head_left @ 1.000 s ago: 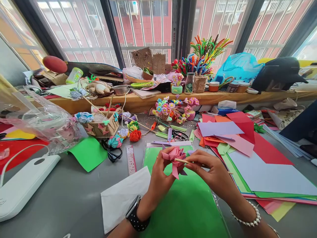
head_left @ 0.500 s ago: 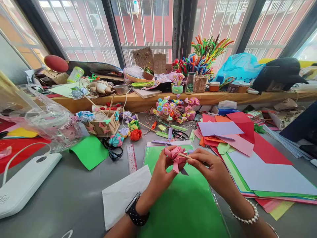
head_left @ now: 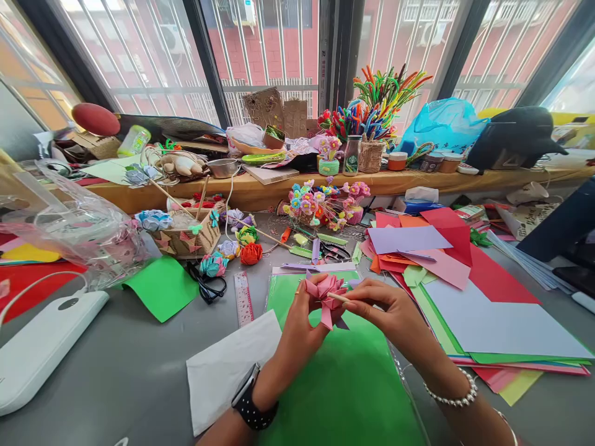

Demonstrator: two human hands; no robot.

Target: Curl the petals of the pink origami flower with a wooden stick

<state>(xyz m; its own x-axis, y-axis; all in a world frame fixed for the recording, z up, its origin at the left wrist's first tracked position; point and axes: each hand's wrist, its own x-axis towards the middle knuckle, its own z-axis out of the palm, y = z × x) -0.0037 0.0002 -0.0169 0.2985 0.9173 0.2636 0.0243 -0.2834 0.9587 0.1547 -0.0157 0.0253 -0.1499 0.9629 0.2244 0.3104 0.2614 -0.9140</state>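
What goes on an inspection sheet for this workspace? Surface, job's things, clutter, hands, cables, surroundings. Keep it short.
Surface: gray table, with a large green sheet and a white sheet on it.
Job's things: pink paper flower and thin stick, the stick's near end at the flower.
Clutter: colored paper pile at right; ruler and decorated box at left.
Hands: left hand holds the flower; right hand pinches the stick.
Cables: white cable leads to a white device at left.
Surroundings: crowded wooden ledge, barred windows behind; other people: nothing seen.
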